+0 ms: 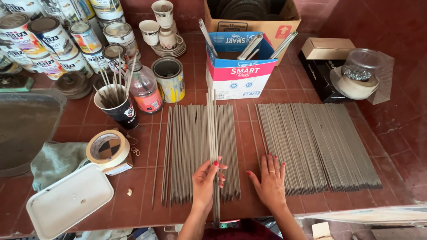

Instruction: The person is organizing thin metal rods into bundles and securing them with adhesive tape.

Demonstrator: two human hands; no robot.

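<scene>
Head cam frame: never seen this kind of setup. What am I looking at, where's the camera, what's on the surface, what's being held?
There is no machine here: a person works with two bare hands, and the single camera sits on their head, looking down at a red tiled surface.

The left hand grips a small bundle of thin grey rods, lifted above a flat row of the same rods. The right hand lies flat and open, fingertips at the near edge of a second, wider row of rods.

Around them: paint cans, a dark cup of sticks, a roll of masking tape, a white tray, a blue and white box with more rods standing in it, stacked teacups and a brown cardboard box.
</scene>
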